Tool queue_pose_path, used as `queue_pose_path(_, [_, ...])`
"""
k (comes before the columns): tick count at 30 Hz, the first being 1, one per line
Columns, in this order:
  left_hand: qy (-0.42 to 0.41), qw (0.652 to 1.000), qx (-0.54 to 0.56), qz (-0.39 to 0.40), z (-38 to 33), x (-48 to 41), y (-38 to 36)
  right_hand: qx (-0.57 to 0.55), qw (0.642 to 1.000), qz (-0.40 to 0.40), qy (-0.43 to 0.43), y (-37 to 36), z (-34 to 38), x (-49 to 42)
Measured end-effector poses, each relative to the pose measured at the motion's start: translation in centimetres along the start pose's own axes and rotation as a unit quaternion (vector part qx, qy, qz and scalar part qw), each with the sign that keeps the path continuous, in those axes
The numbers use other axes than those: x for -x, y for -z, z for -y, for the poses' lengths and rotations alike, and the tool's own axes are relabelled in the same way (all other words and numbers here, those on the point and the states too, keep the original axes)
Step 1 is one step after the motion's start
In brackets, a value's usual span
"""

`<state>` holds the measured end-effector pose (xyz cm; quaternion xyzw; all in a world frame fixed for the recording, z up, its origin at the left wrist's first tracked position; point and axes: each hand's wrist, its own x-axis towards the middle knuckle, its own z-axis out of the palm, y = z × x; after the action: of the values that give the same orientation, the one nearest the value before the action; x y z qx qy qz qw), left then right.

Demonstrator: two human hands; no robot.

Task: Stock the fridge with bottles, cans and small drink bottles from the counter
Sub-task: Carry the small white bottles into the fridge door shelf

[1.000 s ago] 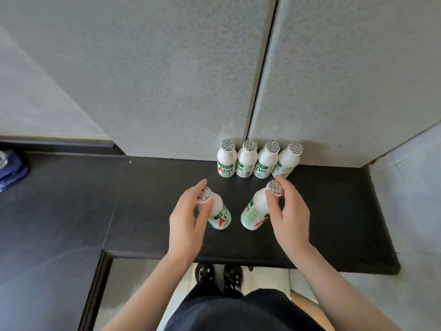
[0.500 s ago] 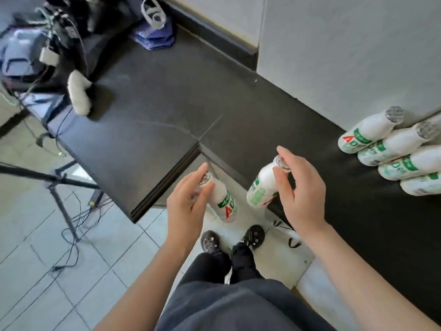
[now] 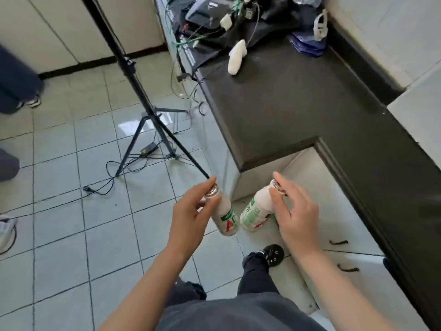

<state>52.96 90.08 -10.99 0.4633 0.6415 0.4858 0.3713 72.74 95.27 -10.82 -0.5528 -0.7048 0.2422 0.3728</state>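
Now two small drink bottles (image 3: 226,217) are pinched at their necks, one under left grip (image 3: 188,212), one under right grip (image 3: 297,211).

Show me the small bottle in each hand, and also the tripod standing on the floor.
Left-hand bottle (image 3: 225,217), head view, on its labelled body.
Right-hand bottle (image 3: 260,198), head view, on its white upper body.
Tripod (image 3: 132,75), head view, on its black centre pole.

2 sm drink bottles (image 3: 225,217), 2 hands (image 3: 188,218), 1 tripod (image 3: 133,75), 1 counter (image 3: 298,103).
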Motion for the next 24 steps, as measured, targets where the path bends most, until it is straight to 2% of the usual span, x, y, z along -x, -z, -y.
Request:
queue_pose_path(4, [0.002, 0.999, -0.017, -0.050, 2.2, 4.4, 11.5, -0.035, 0.997, 0.060, 0.031, -7.5, 7.3, 3.4])
queue_pose_path(11, [0.009, 0.964, -0.031, -0.264, 4.8, 13.0, 29.4, -0.100, 0.964, 0.179, 0.168, -20.4, 21.6, 6.1])
queue_pose_path(18, [0.066, 0.878, -0.026, -0.473, 8.4, 21.6, 39.3, -0.144, 0.882, 0.372, 0.252, -31.4, 32.8, 9.9])
queue_pose_path(24, [0.159, 0.789, 0.010, -0.593, 12.9, 28.2, 45.7, -0.129, 0.778, 0.536, 0.302, -42.0, 40.9, 15.0])
